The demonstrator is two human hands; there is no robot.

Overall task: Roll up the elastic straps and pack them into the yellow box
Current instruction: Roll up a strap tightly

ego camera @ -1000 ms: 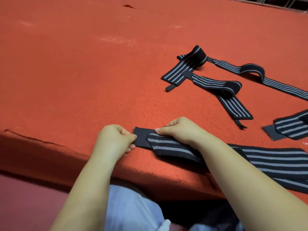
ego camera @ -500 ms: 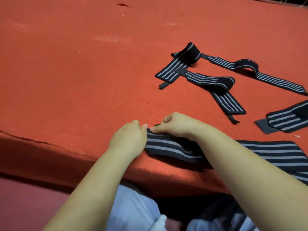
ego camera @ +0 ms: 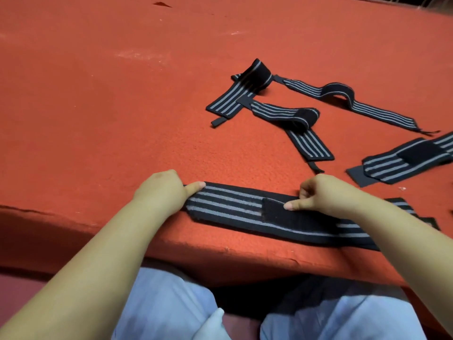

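1. Head view: striped strap (ego camera: 235, 207) lies flat along the near edge of the orange desk (ego camera: 98, 119); its right end is hidden under the forearm.
2. Left hand (ego camera: 161, 190): fingers curled, gripping the strap's left end.
3. Right hand (ego camera: 328, 195): fingers pinching its black patch.
4. Other straps (ego camera: 289, 114) lie farther back; one is cut off at right.

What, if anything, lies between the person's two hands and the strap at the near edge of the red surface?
Nothing visible does. The left hand already grips the end of the strap, and the right hand presses its black patch. The other straps lie farther back. No yellow box is in view.
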